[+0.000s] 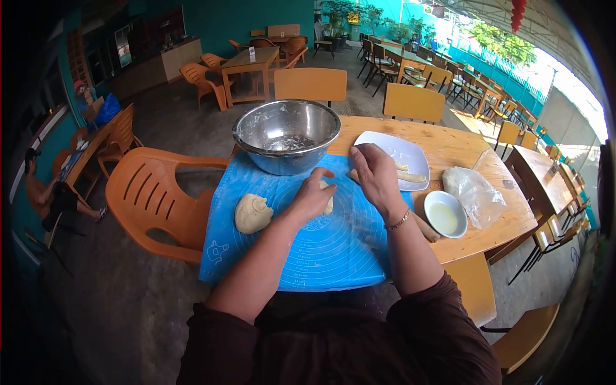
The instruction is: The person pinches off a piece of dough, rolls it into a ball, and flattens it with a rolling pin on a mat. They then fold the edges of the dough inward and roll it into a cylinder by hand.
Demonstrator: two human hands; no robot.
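A blue printed mat (pixel 301 256) covers the near part of the wooden table. My left hand (pixel 314 197) is curled around a small piece of dough (pixel 329 204) near the middle of the mat. A larger dough lump (pixel 252 213) with a torn edge lies to its left. My right hand (pixel 377 173) is over the mat's right side, beside a white plate (pixel 410 151) with dough strips (pixel 410 176). Its fingers point down and are mostly hidden, so what they hold cannot be made out. Behind the left hand stands a floury steel bowl (pixel 287 135).
A small bowl of pale liquid (pixel 445 215), a clear plastic bag (pixel 478 196) and a partly hidden rolling pin (pixel 425 228) are on the right. An orange chair (pixel 154 199) stands left of the table. A seated person (pixel 48 189) is at far left.
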